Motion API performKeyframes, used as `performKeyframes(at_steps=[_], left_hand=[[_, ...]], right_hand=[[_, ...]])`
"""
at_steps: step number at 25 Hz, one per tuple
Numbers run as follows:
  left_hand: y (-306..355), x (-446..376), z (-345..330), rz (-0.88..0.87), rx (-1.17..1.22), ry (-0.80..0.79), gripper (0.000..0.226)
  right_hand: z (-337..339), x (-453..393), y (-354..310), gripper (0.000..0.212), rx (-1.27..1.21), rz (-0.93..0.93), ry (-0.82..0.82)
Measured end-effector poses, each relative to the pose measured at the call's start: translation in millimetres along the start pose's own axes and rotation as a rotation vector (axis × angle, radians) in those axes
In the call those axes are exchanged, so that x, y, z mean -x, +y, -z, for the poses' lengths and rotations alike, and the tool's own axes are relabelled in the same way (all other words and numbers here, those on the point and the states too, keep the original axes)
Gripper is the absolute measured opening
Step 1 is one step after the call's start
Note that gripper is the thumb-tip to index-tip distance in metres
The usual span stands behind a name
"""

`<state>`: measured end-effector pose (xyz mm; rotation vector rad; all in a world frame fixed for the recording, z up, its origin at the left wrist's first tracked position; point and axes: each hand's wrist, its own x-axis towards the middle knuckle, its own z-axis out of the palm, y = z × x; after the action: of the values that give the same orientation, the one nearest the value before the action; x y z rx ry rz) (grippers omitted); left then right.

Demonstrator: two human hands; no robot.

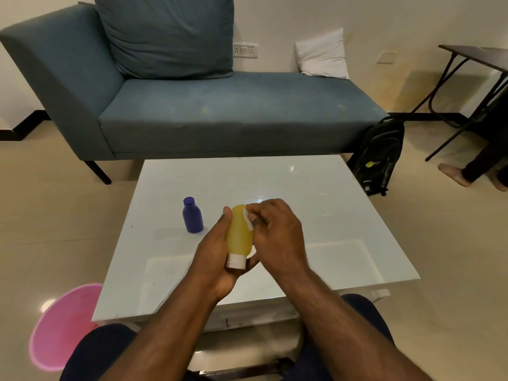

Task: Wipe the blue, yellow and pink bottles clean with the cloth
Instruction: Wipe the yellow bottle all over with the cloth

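My left hand grips a yellow bottle with a white cap, held above the white glass table, cap end toward me. My right hand pinches a small white cloth against the bottle's upper right side. A blue bottle stands upright on the table just left of my hands. No pink bottle shows in this view.
A pink basin sits on the floor at the table's near left corner. A blue chaise sofa stands behind the table. A black backpack leans at the far right, near another person's feet and a folding table.
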<state>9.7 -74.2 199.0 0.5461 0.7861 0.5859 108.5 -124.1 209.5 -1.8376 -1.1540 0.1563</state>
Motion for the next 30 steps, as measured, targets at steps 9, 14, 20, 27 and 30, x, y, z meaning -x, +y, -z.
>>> performKeyframes(at_steps=[9,14,20,27,30], left_hand=[[2.8,0.2,4.4,-0.009,-0.061,0.012,0.059],[7.1,-5.6,2.2,-0.103,-0.060,0.068,0.041],[-2.1,-5.5,-5.9,-0.123,-0.169,0.043,0.040],[9.5,0.8,-9.7,0.015,0.073,-0.075,0.049],[9.1,0.4,-8.0,0.059,0.168,-0.093,0.053]], right_hand=[[9.2,-16.8,1.3,0.015,-0.621,-0.451,-0.086],[7.9,-10.6,-0.1,0.015,-0.542,-0.370,-0.094],[3.4,-7.1,-6.8,0.017,-0.294,-0.199,0.006],[-0.9,20.2,-7.3,0.017,-0.113,0.032,-0.019],[-11.7,32.9,-9.4,0.022,0.023,0.148,-0.048]])
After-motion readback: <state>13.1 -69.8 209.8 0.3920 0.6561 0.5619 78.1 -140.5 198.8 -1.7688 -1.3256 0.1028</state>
